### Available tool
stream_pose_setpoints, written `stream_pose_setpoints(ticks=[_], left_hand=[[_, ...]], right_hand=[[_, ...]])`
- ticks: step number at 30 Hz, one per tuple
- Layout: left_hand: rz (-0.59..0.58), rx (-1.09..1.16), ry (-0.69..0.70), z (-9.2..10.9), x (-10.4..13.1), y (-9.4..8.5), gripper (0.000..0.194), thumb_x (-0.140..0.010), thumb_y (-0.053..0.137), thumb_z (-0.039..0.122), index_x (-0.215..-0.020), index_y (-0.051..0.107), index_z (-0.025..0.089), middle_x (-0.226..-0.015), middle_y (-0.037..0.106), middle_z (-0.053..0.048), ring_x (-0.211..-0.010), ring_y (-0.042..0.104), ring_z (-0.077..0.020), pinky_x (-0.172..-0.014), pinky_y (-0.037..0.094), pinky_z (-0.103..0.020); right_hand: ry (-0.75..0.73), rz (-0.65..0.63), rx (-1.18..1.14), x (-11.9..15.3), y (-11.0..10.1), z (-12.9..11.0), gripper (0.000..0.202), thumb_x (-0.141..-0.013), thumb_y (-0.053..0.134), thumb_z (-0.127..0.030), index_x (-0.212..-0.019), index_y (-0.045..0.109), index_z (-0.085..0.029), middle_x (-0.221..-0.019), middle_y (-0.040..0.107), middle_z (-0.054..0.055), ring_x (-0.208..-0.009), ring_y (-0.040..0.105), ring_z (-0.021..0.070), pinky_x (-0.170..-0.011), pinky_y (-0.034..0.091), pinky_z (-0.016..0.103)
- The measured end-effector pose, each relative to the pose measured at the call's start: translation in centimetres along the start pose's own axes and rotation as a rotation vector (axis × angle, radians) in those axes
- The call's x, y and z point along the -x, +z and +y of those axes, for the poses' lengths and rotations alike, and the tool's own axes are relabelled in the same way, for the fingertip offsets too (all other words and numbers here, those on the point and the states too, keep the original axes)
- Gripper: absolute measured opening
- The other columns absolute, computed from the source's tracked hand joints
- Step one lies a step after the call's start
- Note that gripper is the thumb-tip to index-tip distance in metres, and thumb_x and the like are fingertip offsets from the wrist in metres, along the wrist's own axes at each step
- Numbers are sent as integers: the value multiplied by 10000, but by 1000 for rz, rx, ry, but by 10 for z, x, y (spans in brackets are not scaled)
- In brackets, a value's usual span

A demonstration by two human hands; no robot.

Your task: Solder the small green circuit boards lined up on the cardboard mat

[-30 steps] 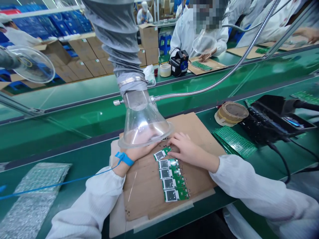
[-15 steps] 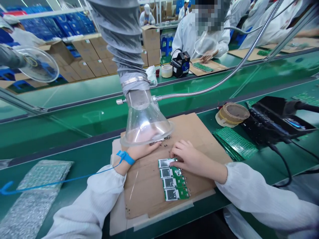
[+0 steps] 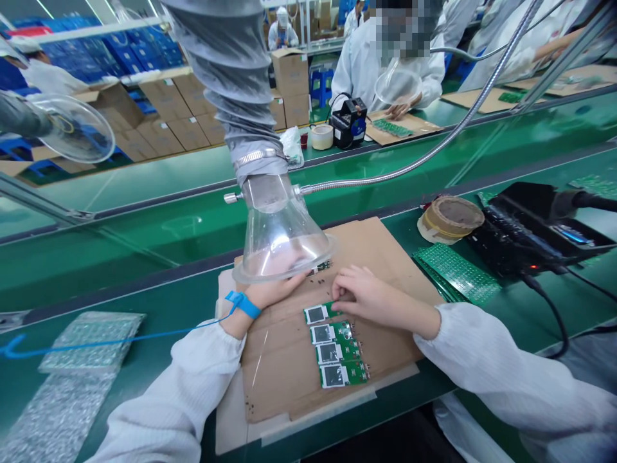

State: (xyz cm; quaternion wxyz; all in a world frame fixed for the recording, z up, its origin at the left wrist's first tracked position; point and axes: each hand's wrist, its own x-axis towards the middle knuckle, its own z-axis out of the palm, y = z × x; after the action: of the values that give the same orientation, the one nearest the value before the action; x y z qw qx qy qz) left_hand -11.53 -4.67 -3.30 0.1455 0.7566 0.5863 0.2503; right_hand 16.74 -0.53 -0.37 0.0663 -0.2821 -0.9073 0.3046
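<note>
Several green circuit boards with white-framed dark screens lie in a column on the brown cardboard (image 3: pixel 279 360). The top circuit board (image 3: pixel 316 314) has my right hand (image 3: pixel 357 292) at its right end, thumb and fingers pinched together at the board's edge. Under the clear fume hood (image 3: pixel 284 247), my left hand (image 3: pixel 277 289) rests on the cardboard, partly seen through the plastic. Its fingertips reach towards another small board (image 3: pixel 322 266) partly hidden by the hood rim. What the left hand holds, if anything, is hidden. A blue strap (image 3: pixel 243 304) circles the left wrist.
A tape roll (image 3: pixel 450 215), stacked green panels (image 3: pixel 457 273) and a black device (image 3: pixel 525 225) with cables stand at the right. Bubble-wrapped boards (image 3: pixel 91 341) lie at the left. A metal hose (image 3: pixel 409 175) arches from the hood. Across the bench, a person in white (image 3: pixel 357 64) works.
My right hand's fingers have drawn closer together at the top board, whose left end has shifted slightly left and tilted. My left hand's fingertips have pulled back slightly towards the hood.
</note>
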Motion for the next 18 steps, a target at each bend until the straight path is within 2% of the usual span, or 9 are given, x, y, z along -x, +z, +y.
stream_pose_setpoints(ticks=[2,4,7,9,11,13,16,18], left_hand=[[-7,4,7,-2,1,-1,512,-1094,521,633,-1397,713,268,-1378,772,-99,-1280,719,-322,-1123,581,-488],[-25,14,31,-4,1,-2,543,-1084,534,647,-1444,688,271,-1431,748,-101,-1329,695,-330,-1143,570,-497],[-60,-3,71,-3,2,-3,601,-1031,633,662,-1509,638,298,-1455,731,-94,-1334,690,-338,-1128,581,-503],[-59,-39,80,0,2,-2,575,-1024,657,639,-1499,642,315,-1440,732,-89,-1312,695,-341,-1108,592,-513],[-42,-62,77,3,1,-1,498,-1038,642,615,-1435,682,315,-1406,741,-83,-1301,691,-342,-1116,584,-527],[-35,-55,68,4,0,-1,471,-1036,643,617,-1383,705,304,-1377,750,-81,-1299,686,-341,-1137,570,-531],[-44,-21,51,3,0,-3,529,-1041,620,641,-1435,676,291,-1395,747,-91,-1303,690,-331,-1136,571,-524],[-55,4,57,1,1,-6,585,-1055,576,664,-1497,635,286,-1437,732,-99,-1323,688,-326,-1133,575,-522]], right_hand=[[-6,39,-41,-15,-6,1,190,-983,804,-329,-927,652,-229,-973,695,20,-992,622,243,-931,410,390],[-13,145,-22,-29,-13,2,174,-1013,762,-315,-929,638,-226,-968,680,26,-989,618,245,-929,418,390],[9,309,19,-30,-15,3,159,-1028,741,-328,-1009,625,-220,-1063,672,63,-1051,614,263,-949,435,399],[-13,223,22,-13,-10,1,244,-1001,782,-412,-1036,633,-222,-1087,676,69,-1043,612,267,-926,438,395],[-56,22,45,9,-4,-3,346,-933,847,-515,-994,656,-232,-1049,685,55,-995,603,269,-874,417,385],[-65,-115,83,27,1,-8,400,-863,910,-535,-947,661,-233,-1011,694,42,-980,594,273,-846,384,377],[-38,-160,23,26,0,-13,330,-898,899,-415,-900,629,-224,-932,688,9,-927,591,237,-854,366,366],[-24,-102,-49,10,-5,-11,282,-960,828,-353,-860,599,-223,-874,664,-5,-873,577,212,-850,373,355]])
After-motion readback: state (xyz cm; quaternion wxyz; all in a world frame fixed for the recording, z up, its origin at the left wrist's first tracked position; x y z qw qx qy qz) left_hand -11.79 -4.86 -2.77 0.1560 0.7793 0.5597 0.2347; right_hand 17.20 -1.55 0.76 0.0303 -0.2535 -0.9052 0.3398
